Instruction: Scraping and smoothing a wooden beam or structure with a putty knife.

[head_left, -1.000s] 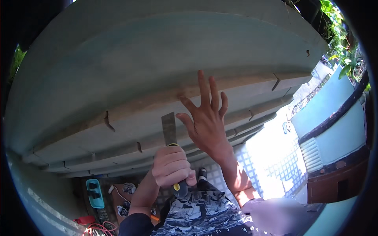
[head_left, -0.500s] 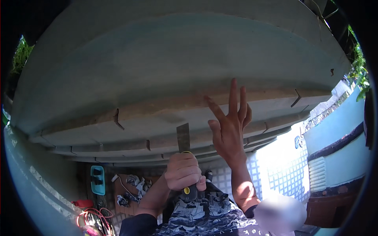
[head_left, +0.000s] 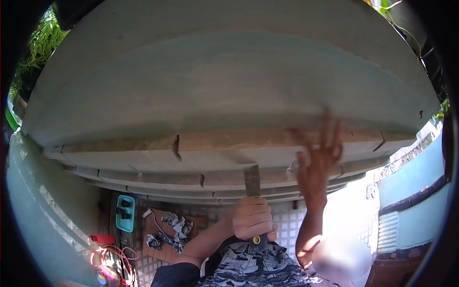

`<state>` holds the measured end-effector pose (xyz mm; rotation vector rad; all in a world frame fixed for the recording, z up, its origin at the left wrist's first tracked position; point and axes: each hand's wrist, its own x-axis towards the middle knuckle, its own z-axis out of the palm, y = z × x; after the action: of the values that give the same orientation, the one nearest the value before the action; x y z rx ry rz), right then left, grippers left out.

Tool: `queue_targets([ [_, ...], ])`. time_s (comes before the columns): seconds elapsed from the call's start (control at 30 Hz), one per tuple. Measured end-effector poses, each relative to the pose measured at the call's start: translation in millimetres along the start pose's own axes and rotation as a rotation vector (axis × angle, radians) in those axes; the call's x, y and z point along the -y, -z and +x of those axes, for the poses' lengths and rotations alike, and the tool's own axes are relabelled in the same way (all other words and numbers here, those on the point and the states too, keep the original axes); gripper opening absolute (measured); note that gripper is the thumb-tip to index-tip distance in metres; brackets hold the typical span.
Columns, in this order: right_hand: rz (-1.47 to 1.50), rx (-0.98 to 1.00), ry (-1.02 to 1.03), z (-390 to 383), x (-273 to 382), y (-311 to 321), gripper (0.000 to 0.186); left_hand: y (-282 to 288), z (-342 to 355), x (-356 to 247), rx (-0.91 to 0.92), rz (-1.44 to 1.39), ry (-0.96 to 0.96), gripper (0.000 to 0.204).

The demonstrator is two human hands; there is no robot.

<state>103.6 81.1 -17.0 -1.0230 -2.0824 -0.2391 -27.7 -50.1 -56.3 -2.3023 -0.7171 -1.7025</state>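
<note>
Currently I have the left hand (head_left: pixel 252 220) wrapped firmly around the handle of a scraper (head_left: pixel 252 181), its flat blade pointing up in front of the pale face beneath the upper ledge (head_left: pixel 239 141). I cannot tell whether the blade's tip touches that face. The right hand (head_left: pixel 316 165) is blurred, its fingers spread wide near the ledge's edge, to the right of the blade; I see nothing in its grip, and contact is unclear to me.

My chief worry is a sideways slip of the blade, which could cut those bare fingers. Working into the dark gap (head_left: pixel 177 147) toward the ledge's left end might snag a blade corner or chip the edge. Lower left, the brown board (head_left: pixel 165 254) bears crumpled paper (head_left: pixel 181 229); a careless step onto it could slide.
</note>
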Motion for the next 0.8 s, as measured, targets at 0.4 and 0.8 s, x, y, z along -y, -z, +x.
queue_targets([
  [0.4,-0.045,-0.599,-0.145,-32,20,76,0.046,3,63,9,-0.001,-0.141,-0.203,0.026],
  [0.8,0.337,-0.591,0.045,-60,32,103,0.023,-35,109,36,-0.028,-0.277,0.091,0.020],
])
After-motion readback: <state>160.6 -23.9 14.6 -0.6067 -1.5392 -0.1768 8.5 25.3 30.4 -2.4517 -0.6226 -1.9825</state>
